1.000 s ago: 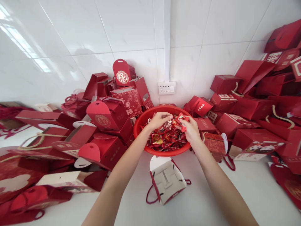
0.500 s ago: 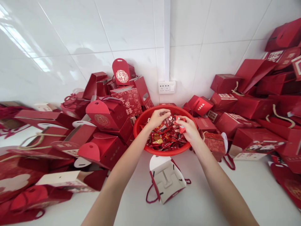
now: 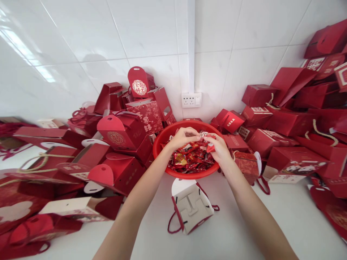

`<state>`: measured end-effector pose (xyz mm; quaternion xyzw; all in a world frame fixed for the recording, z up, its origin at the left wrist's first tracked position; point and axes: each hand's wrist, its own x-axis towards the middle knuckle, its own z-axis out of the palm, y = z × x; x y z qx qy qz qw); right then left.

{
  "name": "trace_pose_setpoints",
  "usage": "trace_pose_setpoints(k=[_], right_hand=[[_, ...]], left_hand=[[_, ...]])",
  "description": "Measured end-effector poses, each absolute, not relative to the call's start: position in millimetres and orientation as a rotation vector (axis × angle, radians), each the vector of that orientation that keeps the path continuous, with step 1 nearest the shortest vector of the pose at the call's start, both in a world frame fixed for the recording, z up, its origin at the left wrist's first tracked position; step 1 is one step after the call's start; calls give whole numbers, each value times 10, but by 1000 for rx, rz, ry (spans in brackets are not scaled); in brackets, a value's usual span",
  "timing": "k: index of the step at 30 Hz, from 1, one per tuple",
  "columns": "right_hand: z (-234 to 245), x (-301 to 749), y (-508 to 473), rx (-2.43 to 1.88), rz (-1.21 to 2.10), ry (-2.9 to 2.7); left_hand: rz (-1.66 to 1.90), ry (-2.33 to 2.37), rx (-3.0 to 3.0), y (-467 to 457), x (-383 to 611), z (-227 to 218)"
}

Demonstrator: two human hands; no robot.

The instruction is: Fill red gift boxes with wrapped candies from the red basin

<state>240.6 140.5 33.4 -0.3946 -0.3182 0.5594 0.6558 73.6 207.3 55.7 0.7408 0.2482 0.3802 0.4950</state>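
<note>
A red plastic basin [image 3: 187, 176] full of red-wrapped candies [image 3: 193, 159] stands against the wall, and both hands are over it. My right hand [image 3: 220, 148] is closed around red-wrapped candies [image 3: 210, 146] at the basin's right side. My left hand [image 3: 184, 138] reaches in from the left, its fingers bent together and meeting the candy at the right fingertips. What the left fingers pinch is too small to make out. In front of the basin sits an open gift box [image 3: 193, 207], pale inside, with dark red cord handles and a raised white flap.
Red gift boxes [image 3: 121, 131] are piled on the left, several with rope handles. More red boxes [image 3: 295, 162] are stacked high on the right. A wall socket [image 3: 191, 100] is behind the basin on the tiled wall. Everything stands on a white tabletop [image 3: 225, 238].
My left hand has shifted slightly right, and its fingertips now meet the candies in my right hand. The right hand has turned a little inward. The open box stays put.
</note>
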Motion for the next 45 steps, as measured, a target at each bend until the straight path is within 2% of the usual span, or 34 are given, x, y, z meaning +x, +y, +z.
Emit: trace_pose_setpoints(k=[29,45], right_hand=[[327,2371,1374,-901,1141,-761],[304,2495,1465,-800,1227,-447]], left_hand=[[900,539,1813,2071,784,521],[178,678,2404,2027,905,246]])
